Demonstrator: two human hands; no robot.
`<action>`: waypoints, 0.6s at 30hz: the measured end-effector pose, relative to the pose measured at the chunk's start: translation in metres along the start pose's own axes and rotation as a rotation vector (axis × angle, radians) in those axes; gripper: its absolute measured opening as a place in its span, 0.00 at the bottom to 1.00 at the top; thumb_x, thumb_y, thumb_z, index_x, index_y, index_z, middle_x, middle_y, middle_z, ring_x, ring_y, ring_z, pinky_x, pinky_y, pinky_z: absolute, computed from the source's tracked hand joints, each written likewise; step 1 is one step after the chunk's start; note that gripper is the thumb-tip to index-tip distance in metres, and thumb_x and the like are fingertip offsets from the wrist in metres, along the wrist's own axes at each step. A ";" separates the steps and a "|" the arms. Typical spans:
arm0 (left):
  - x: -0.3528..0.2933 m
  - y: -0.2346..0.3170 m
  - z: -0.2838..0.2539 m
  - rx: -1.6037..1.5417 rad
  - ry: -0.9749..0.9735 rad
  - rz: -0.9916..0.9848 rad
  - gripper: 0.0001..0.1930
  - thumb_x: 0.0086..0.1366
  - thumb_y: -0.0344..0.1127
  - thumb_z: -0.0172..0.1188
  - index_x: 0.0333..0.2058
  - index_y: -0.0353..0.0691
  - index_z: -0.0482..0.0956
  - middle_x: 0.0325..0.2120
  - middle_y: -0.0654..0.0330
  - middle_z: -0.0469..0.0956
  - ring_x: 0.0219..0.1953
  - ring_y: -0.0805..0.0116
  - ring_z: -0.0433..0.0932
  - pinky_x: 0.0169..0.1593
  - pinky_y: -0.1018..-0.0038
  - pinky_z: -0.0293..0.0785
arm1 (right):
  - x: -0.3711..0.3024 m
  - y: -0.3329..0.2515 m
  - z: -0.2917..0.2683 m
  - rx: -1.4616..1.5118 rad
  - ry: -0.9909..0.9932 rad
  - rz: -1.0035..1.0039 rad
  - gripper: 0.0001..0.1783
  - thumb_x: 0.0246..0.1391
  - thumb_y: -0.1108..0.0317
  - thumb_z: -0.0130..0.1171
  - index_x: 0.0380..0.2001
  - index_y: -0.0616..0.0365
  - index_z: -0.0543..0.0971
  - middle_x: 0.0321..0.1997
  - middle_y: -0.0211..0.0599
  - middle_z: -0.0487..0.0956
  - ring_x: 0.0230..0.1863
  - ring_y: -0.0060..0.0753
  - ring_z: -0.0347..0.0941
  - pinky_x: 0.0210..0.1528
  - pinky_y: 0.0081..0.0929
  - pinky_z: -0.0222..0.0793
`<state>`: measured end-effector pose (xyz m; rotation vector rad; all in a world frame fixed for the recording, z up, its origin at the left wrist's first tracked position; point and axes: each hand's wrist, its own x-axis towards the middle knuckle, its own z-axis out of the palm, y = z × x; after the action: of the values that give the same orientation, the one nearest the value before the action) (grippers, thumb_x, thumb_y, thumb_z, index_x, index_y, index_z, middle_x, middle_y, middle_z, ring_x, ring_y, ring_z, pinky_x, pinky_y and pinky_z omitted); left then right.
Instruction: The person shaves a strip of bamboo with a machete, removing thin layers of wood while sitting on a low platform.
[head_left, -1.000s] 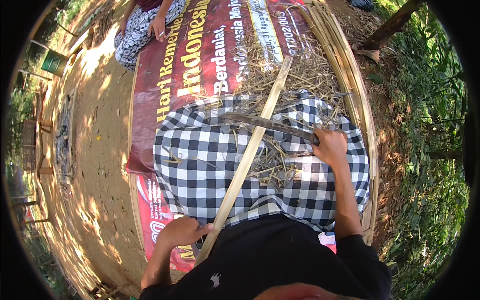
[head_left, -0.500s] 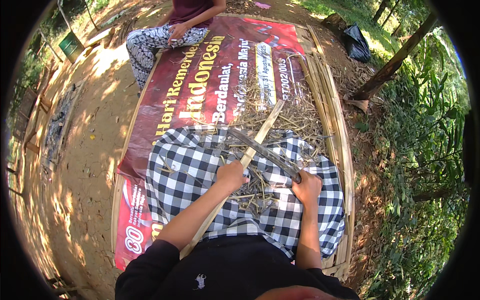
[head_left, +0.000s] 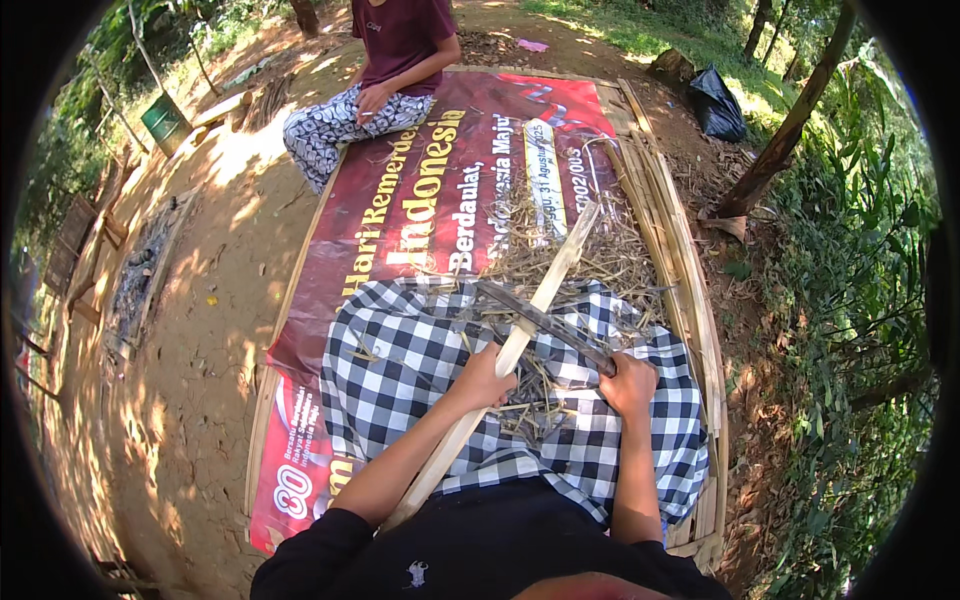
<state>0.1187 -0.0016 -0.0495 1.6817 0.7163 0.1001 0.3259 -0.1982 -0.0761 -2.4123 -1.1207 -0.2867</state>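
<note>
My left hand (head_left: 482,380) is closed round a long pale strip of split bamboo (head_left: 548,288). The strip slants from beside my body up and away to the right. In my right hand (head_left: 630,384) is the handle end of a long dark-bladed machete (head_left: 550,325). Its blade points away to the left and crosses the strip just beyond my left hand. A black-and-white checked cloth (head_left: 400,345) covers my lap. Thin shavings (head_left: 535,405) lie on the cloth between my hands.
More shavings (head_left: 625,260) are heaped on a red printed banner (head_left: 400,210) spread over a bamboo platform (head_left: 690,290). Another person (head_left: 385,90) sits on the platform's far left edge. Beyond the right side stand a wooden post (head_left: 780,140) and a black plastic bag (head_left: 717,105).
The whole view has shifted, so the scene sits lower and further right. Both hands keep their hold, and the machete still lies across the bamboo strip.
</note>
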 end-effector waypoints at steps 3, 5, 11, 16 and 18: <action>-0.008 0.013 -0.010 -0.050 -0.088 -0.008 0.24 0.61 0.33 0.66 0.47 0.25 0.65 0.22 0.55 0.76 0.15 0.71 0.78 0.15 0.75 0.72 | -0.002 -0.002 0.001 0.049 0.031 -0.019 0.12 0.37 0.60 0.61 0.22 0.58 0.80 0.23 0.45 0.80 0.26 0.54 0.77 0.31 0.47 0.72; -0.015 0.023 -0.006 -0.092 -0.096 -0.021 0.22 0.66 0.39 0.64 0.48 0.29 0.65 0.20 0.61 0.73 0.12 0.75 0.73 0.14 0.77 0.67 | -0.005 0.001 0.002 0.080 0.044 -0.013 0.12 0.36 0.61 0.61 0.23 0.58 0.80 0.24 0.46 0.80 0.26 0.55 0.77 0.31 0.47 0.72; -0.024 0.023 -0.001 -0.312 -0.171 -0.032 0.15 0.74 0.42 0.54 0.49 0.37 0.67 0.20 0.66 0.70 0.13 0.78 0.70 0.14 0.78 0.66 | -0.010 0.006 0.008 0.106 0.044 0.027 0.13 0.35 0.59 0.66 0.26 0.54 0.81 0.24 0.41 0.81 0.27 0.52 0.78 0.33 0.44 0.73; -0.019 0.019 -0.012 -0.508 -0.241 -0.002 0.11 0.74 0.39 0.53 0.49 0.41 0.69 0.24 0.65 0.74 0.20 0.77 0.75 0.24 0.79 0.75 | -0.002 -0.002 0.014 0.194 0.184 -0.053 0.10 0.36 0.65 0.68 0.24 0.55 0.80 0.19 0.44 0.79 0.24 0.54 0.76 0.30 0.44 0.71; -0.016 0.023 -0.019 -0.562 -0.294 -0.010 0.12 0.74 0.38 0.54 0.49 0.40 0.69 0.23 0.64 0.75 0.20 0.76 0.76 0.24 0.78 0.75 | -0.001 -0.004 0.013 0.175 0.230 -0.080 0.08 0.38 0.66 0.68 0.24 0.55 0.80 0.19 0.43 0.79 0.23 0.54 0.75 0.30 0.44 0.71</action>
<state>0.1071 0.0050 -0.0187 1.1226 0.4206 0.0397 0.3221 -0.1904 -0.0867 -2.1246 -1.0909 -0.4593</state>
